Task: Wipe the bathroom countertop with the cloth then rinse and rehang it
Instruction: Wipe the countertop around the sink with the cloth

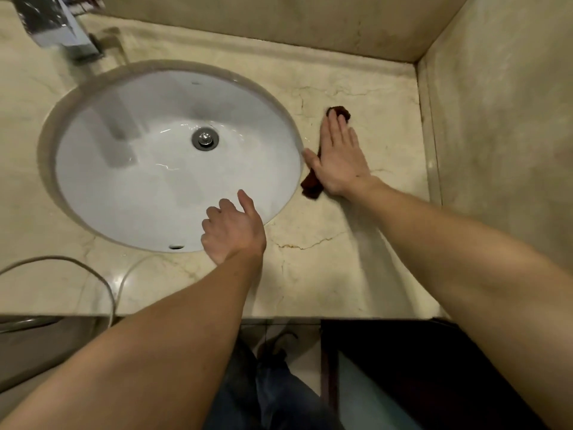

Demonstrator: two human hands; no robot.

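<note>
White oval sink (93, 169) set in beige marble countertop (325, 274), left hand (232, 231) loosely curled and empty at its near rim, right hand (338, 159) pressed flat on dark brown cloth (311, 184) beside the basin.

There were two bare hands, the left hand (232, 228) and the right hand (339, 156); one dark cloth (311, 181); one basin (124, 187) (with one drain plug (205, 138)); one tap (59, 26); one cable (102, 277).
</note>
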